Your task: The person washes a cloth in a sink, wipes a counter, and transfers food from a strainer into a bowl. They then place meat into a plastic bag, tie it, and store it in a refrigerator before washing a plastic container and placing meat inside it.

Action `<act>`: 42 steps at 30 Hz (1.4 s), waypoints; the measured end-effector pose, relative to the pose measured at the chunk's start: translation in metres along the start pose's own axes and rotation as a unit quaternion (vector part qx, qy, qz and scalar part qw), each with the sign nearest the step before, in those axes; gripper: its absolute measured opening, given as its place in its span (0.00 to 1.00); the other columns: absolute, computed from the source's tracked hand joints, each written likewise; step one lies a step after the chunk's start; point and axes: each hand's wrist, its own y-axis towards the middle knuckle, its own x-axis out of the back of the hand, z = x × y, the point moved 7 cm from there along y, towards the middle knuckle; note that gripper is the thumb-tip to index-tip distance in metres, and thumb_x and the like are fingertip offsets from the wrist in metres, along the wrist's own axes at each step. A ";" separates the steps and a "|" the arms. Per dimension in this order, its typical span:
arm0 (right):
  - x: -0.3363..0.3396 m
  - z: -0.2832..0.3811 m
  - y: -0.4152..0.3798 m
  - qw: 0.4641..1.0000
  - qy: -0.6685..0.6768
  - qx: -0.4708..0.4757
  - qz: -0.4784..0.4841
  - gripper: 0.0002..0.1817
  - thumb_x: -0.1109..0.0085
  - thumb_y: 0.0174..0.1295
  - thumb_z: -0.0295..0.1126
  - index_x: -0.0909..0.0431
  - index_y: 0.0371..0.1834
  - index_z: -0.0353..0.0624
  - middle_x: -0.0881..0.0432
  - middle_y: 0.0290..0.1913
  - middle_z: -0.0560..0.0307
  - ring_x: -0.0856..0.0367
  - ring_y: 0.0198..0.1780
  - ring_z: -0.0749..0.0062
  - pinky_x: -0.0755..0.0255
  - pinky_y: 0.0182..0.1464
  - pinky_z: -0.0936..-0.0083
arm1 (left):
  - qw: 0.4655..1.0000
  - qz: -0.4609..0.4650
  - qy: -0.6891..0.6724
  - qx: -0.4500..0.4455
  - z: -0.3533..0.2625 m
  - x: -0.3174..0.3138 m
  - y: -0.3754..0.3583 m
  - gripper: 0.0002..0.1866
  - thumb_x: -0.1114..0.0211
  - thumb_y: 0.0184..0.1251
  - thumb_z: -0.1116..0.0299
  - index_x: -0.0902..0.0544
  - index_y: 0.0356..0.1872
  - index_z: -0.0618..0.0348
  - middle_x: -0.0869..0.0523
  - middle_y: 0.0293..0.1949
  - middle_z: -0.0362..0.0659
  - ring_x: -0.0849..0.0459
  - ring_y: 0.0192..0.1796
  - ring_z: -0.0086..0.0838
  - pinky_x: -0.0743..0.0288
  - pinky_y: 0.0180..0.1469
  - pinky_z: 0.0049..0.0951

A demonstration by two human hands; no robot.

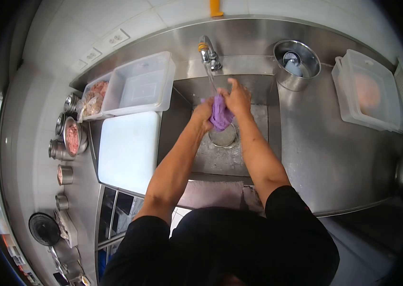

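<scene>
A wet, bunched purple cloth (221, 113) is over the sink (254, 157), below the stream from the tap (206, 51). My left hand (203, 114) grips the cloth from its left side, fingers partly hidden behind it. On the other side, my right hand (238, 99) touches the cloth's upper right edge, with its fingers stretched and apart. Below the cloth, a round metal strainer (223, 137) sits at the sink bottom.
Left of the sink lie a white cutting board (129, 148) and a clear plastic tub (139, 83). Metal bowls with raw meat (72, 139) line the far left. Right of the sink stand a steel pot (296, 82) and a lidded plastic container (367, 93).
</scene>
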 end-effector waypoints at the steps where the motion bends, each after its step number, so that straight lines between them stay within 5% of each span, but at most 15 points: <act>1: -0.011 0.001 0.000 0.987 0.144 -0.006 0.074 0.33 0.36 0.58 0.52 0.29 0.62 0.46 0.21 0.56 0.42 0.22 0.57 0.46 0.29 0.58 0.59 | 1.000 -0.022 0.012 -0.001 -0.005 0.002 -0.001 0.14 0.55 0.78 0.66 0.23 0.50 0.61 0.16 0.45 0.47 0.15 0.47 0.35 0.19 0.54 0.38; 3: -0.026 0.012 0.007 0.885 0.415 -0.012 0.212 0.39 0.36 0.59 0.55 0.35 0.68 0.45 0.24 0.62 0.40 0.25 0.63 0.48 0.31 0.63 0.61 | 0.998 0.028 -0.011 -0.051 -0.018 -0.004 0.008 0.11 0.51 0.77 0.68 0.23 0.50 0.61 0.17 0.44 0.46 0.16 0.46 0.34 0.20 0.53 0.36; 7: -0.026 0.026 -0.031 0.851 0.462 -0.077 0.239 0.41 0.32 0.58 0.51 0.36 0.69 0.42 0.21 0.58 0.44 0.21 0.58 0.53 0.29 0.60 0.65 | 0.992 0.070 -0.005 -0.101 -0.044 -0.015 0.014 0.10 0.44 0.74 0.69 0.22 0.49 0.61 0.18 0.41 0.43 0.18 0.40 0.31 0.20 0.47 0.34; 11: -0.055 0.011 -0.070 0.853 0.237 -0.146 0.442 0.26 0.28 0.54 0.45 0.20 0.51 0.39 0.15 0.43 0.54 0.16 0.40 0.65 0.25 0.46 0.68 | 0.992 0.048 0.036 -0.114 -0.082 -0.008 0.006 0.11 0.40 0.72 0.67 0.20 0.51 0.59 0.18 0.39 0.40 0.18 0.41 0.29 0.21 0.49 0.35; 14: -0.101 -0.038 -0.100 0.873 0.279 -0.072 0.394 0.21 0.26 0.51 0.39 0.16 0.45 0.40 0.14 0.39 0.57 0.17 0.40 0.72 0.25 0.46 0.70 | 0.989 0.038 0.032 -0.139 -0.115 0.002 -0.008 0.13 0.39 0.72 0.66 0.20 0.53 0.59 0.18 0.41 0.41 0.17 0.44 0.31 0.21 0.52 0.37; 20: -0.029 -0.053 -0.076 0.829 0.362 -0.209 0.372 0.29 0.28 0.53 0.32 0.22 0.60 0.40 0.16 0.52 0.55 0.17 0.49 0.69 0.27 0.54 0.72 | 0.960 0.076 -0.197 -0.182 -0.097 0.054 0.001 0.15 0.42 0.74 0.60 0.21 0.54 0.56 0.17 0.46 0.43 0.18 0.50 0.36 0.24 0.59 0.42; 22: 0.004 0.007 -0.057 0.852 0.466 -0.008 0.239 0.30 0.30 0.54 0.29 0.25 0.63 0.41 0.20 0.60 0.56 0.20 0.55 0.69 0.28 0.56 0.72 | 0.967 0.030 -0.213 -0.135 -0.039 0.054 0.013 0.14 0.44 0.75 0.57 0.21 0.49 0.55 0.17 0.43 0.43 0.19 0.48 0.36 0.23 0.55 0.42; 24: -0.002 0.047 -0.062 0.839 0.491 0.080 0.222 0.29 0.28 0.51 0.33 0.22 0.60 0.43 0.19 0.57 0.53 0.21 0.55 0.65 0.29 0.58 0.71 | 0.988 -0.015 -0.126 -0.088 -0.011 0.045 0.020 0.13 0.45 0.75 0.55 0.22 0.44 0.53 0.19 0.38 0.41 0.20 0.43 0.33 0.23 0.48 0.40; 27: 0.051 0.099 -0.099 0.936 0.267 0.220 0.069 0.24 0.27 0.47 0.38 0.19 0.49 0.44 0.19 0.47 0.49 0.20 0.51 0.55 0.26 0.54 0.65 | 0.997 0.024 0.048 -0.061 -0.004 0.030 0.034 0.12 0.46 0.74 0.55 0.22 0.41 0.52 0.22 0.34 0.40 0.22 0.37 0.31 0.26 0.41 0.38; 29: 0.054 0.101 -0.099 0.961 0.212 0.172 0.034 0.18 0.30 0.48 0.38 0.18 0.43 0.45 0.20 0.46 0.49 0.21 0.50 0.50 0.25 0.52 0.63 | 0.986 0.043 0.158 -0.045 0.006 0.030 0.037 0.12 0.47 0.74 0.55 0.22 0.39 0.51 0.23 0.31 0.39 0.24 0.33 0.30 0.28 0.36 0.36; 34: 0.019 0.041 -0.054 0.983 0.174 0.049 -0.034 0.16 0.32 0.50 0.42 0.19 0.38 0.45 0.20 0.43 0.50 0.20 0.48 0.47 0.24 0.48 0.58 | 0.981 0.153 -0.113 -0.037 0.031 0.007 0.035 0.12 0.51 0.74 0.61 0.21 0.40 0.53 0.16 0.34 0.44 0.16 0.37 0.35 0.21 0.41 0.38; 36: 0.014 0.025 -0.040 0.990 0.142 0.022 -0.014 0.16 0.33 0.52 0.44 0.20 0.37 0.45 0.20 0.39 0.49 0.20 0.46 0.47 0.24 0.48 0.57 | 0.991 0.104 -0.083 -0.022 0.029 0.002 0.026 0.12 0.50 0.73 0.61 0.21 0.40 0.55 0.16 0.36 0.45 0.16 0.39 0.36 0.22 0.44 0.40; 39: 0.017 0.044 -0.062 0.977 0.201 0.053 -0.038 0.20 0.32 0.51 0.42 0.21 0.44 0.45 0.19 0.42 0.47 0.20 0.46 0.45 0.25 0.48 0.57 | 0.990 0.078 -0.115 -0.020 0.023 0.003 0.020 0.12 0.50 0.73 0.61 0.22 0.41 0.57 0.16 0.37 0.45 0.17 0.42 0.37 0.23 0.48 0.43; 40: 0.013 0.056 -0.067 0.977 0.197 0.048 0.067 0.29 0.35 0.53 0.50 0.30 0.55 0.50 0.23 0.51 0.45 0.23 0.54 0.47 0.29 0.56 0.53 | 0.987 0.078 -0.138 -0.024 0.020 0.009 0.022 0.12 0.50 0.73 0.61 0.22 0.41 0.57 0.17 0.37 0.45 0.17 0.42 0.37 0.23 0.48 0.43; 42: 0.006 0.072 -0.084 0.943 0.183 0.036 0.274 0.49 0.42 0.56 0.68 0.47 0.77 0.60 0.30 0.69 0.42 0.30 0.69 0.51 0.39 0.70 0.47 | 0.957 0.260 -0.047 -0.120 0.033 0.040 0.046 0.12 0.53 0.75 0.61 0.24 0.48 0.55 0.19 0.47 0.44 0.22 0.52 0.34 0.28 0.57 0.39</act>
